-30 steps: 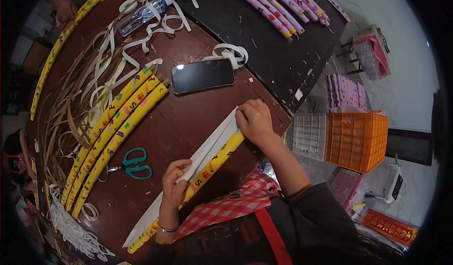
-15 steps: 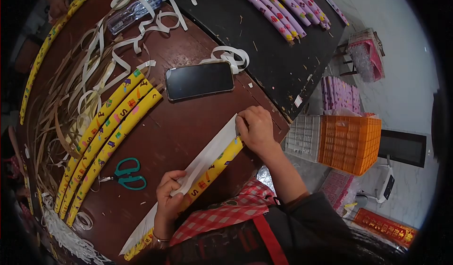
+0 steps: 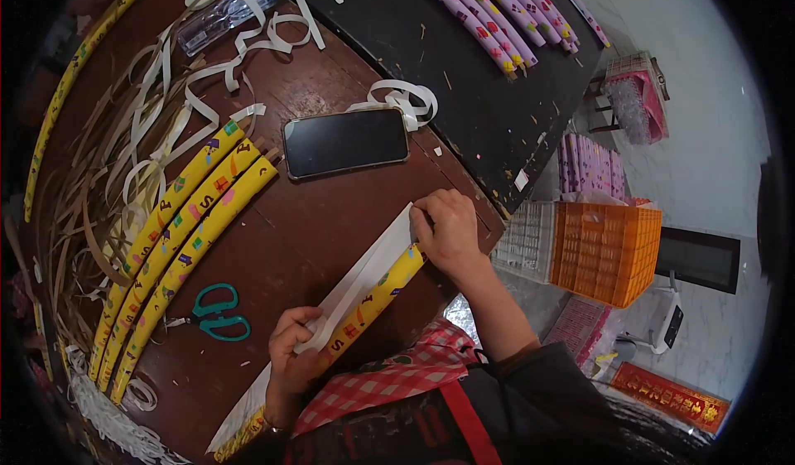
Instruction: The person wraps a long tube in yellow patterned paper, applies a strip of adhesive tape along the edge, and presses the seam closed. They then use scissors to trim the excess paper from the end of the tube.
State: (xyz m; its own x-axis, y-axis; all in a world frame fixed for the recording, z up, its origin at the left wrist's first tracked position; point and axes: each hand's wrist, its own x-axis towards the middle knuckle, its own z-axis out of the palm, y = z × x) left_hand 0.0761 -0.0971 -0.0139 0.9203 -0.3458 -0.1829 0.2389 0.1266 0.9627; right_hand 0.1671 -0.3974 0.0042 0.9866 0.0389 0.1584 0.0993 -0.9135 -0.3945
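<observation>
A long yellow patterned strip [image 3: 374, 298] with a white inner side lies diagonally at the table's near edge, partly rolled. My right hand [image 3: 447, 231] pinches its upper right end. Lower down, my left hand [image 3: 296, 351] closes around the strip's middle, thumb on the white side. Teal-handled scissors [image 3: 219, 312] rest left of my left hand. Three yellow wrapped rolls [image 3: 178, 245] lie side by side further left. Beyond my hands is a black phone [image 3: 346, 143].
White ribbons and brown strips [image 3: 99, 192] are tangled at the left. A plastic bottle [image 3: 230, 19] lies at the back. Purple floral rolls [image 3: 497, 18] rest on a black tabletop [image 3: 464, 117]. An orange crate [image 3: 607, 245] stands at the right. Part of another person's hand [image 3: 85, 0] shows at upper left.
The view has shifted slightly, so most things appear a little further left. Both hands keep their hold on the yellow strip with hardly any movement.
</observation>
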